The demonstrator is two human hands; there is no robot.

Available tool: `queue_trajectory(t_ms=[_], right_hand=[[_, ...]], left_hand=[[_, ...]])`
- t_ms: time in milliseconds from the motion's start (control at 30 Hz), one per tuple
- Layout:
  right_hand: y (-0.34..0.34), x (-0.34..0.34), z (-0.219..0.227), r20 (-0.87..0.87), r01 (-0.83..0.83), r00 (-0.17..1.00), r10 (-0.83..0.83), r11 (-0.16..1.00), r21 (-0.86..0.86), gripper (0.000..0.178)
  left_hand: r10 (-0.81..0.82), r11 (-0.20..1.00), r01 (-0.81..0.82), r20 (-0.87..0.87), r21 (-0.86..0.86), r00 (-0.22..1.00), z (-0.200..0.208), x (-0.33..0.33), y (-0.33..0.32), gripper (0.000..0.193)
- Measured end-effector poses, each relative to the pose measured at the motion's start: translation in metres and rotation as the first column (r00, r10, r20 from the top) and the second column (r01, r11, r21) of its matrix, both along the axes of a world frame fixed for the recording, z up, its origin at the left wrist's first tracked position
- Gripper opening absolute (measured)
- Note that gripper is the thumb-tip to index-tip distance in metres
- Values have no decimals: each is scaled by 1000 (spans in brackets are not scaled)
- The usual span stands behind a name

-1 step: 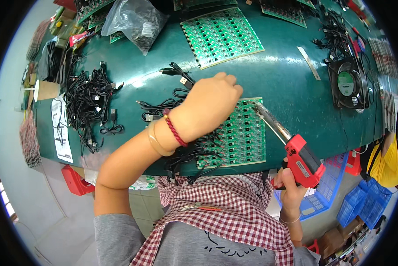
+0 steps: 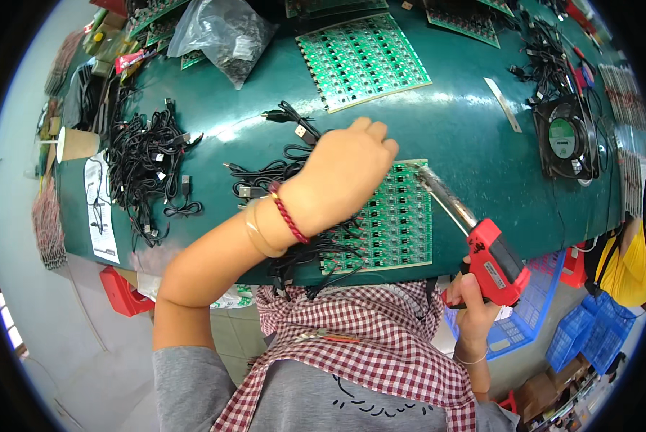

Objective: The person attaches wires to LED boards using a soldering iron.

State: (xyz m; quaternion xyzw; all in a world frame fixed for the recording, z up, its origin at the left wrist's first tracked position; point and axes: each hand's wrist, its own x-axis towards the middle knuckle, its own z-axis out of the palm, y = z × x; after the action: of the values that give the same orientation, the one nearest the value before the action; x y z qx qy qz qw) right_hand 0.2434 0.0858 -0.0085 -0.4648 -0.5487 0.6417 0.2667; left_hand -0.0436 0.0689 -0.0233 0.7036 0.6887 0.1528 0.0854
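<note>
My left hand (image 2: 353, 167) is closed over the upper left corner of a green circuit board panel (image 2: 402, 216); its fingertips, and whatever they may hold, are hidden behind the hand. Black cables with bared red ends lie along that panel's left side. In a closed grip, my right hand (image 2: 474, 309) has the handle of a red and black soldering gun (image 2: 497, 266). The metal tip of the gun points up and left, ending at the panel's upper right corner. A bundle of black USB cables (image 2: 262, 176) lies beside my left wrist.
Farther back lies another green circuit board panel (image 2: 366, 61), next to a clear plastic bag (image 2: 222, 39) of small parts. A heap of black cables (image 2: 146, 165) and a paper cup (image 2: 77, 144) are at left. At right are a metal ruler (image 2: 503, 104) and a black fan (image 2: 564, 137).
The whole view has shifted very slightly. Both hands and the soldering gun otherwise keep nearly the same pose.
</note>
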Motion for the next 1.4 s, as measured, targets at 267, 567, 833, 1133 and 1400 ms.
queue_trajectory(t_ms=[267, 567, 833, 1133, 1400], right_hand=[[16, -15, 6, -188, 97, 977, -99, 995, -21, 27], [25, -12, 8, -197, 171, 963, -182, 983, -73, 25], [20, -12, 16, -229, 229, 946, -228, 973, -24, 24], [6, -53, 41, -199, -118, 972, 122, 993, 30, 30], [6, -76, 58, -162, 5, 987, 11, 995, 99, 14]], left_hand=[[330, 914, -295, -88, 278, 940, 34, -53, -10, 13], [458, 802, -588, -523, -105, 719, 8, -158, -137, 13], [457, 592, -758, 660, 273, 595, 37, -112, -118, 4], [323, 937, -285, 805, -200, 498, 89, 3, -68, 8], [248, 968, -124, 911, -219, 329, 74, 66, -42, 11]])
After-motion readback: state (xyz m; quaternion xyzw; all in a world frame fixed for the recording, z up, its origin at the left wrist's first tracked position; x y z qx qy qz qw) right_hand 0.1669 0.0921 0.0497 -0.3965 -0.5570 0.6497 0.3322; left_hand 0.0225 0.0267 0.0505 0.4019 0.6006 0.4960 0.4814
